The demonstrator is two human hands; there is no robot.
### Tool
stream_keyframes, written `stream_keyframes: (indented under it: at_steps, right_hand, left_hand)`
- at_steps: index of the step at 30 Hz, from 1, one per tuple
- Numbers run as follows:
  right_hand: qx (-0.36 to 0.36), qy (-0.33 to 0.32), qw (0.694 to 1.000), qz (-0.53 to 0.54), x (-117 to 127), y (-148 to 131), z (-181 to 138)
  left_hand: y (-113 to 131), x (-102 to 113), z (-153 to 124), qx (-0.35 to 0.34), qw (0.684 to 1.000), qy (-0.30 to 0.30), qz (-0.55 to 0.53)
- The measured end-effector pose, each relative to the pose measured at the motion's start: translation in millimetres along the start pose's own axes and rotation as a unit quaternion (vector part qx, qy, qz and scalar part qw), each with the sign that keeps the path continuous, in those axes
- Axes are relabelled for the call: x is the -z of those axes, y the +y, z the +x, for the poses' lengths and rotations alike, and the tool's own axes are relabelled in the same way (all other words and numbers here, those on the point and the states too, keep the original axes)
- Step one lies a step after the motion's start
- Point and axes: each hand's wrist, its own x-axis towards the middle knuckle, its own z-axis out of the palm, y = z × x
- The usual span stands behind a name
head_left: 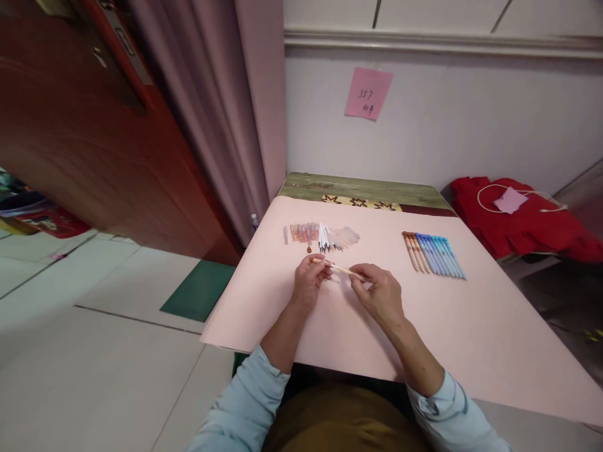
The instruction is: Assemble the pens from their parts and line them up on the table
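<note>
Above the near half of the pink-covered table (438, 333), my left hand (308, 282) pinches one end of a cream pen barrel (342, 270). The fingers of my right hand (379, 292) close around its other end, so the pen part lies slantwise between both hands. Just beyond are a row of reddish clear pen barrels (304, 233), a fan of white refills (325, 238) with dark tips, and a spread of pale translucent pieces (346, 237). A small brown piece (309, 250) sits in front of the barrels.
Several pens (431, 254) in brown, blue and turquoise lie in a neat row at the right. Red cloth (522, 226) with a white cord rests beyond the table's right edge. A wall (447, 119) stands behind; a wooden door (117, 138) and a curtain (221, 81) are at left.
</note>
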Motion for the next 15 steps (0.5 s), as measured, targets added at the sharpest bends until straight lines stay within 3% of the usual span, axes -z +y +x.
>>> stream_keyframes:
  at_steps: [8,15]
  right_hand:
    - [-0.052,-0.014,0.984,0.167,-19,8,8]
    - [-0.06,-0.028,0.969,0.236,-29,16,0]
  left_hand:
    - [-3,2,3,-0.065,0.994,0.065,0.062]
    - [-3,4,1,-0.104,0.982,0.071,0.144]
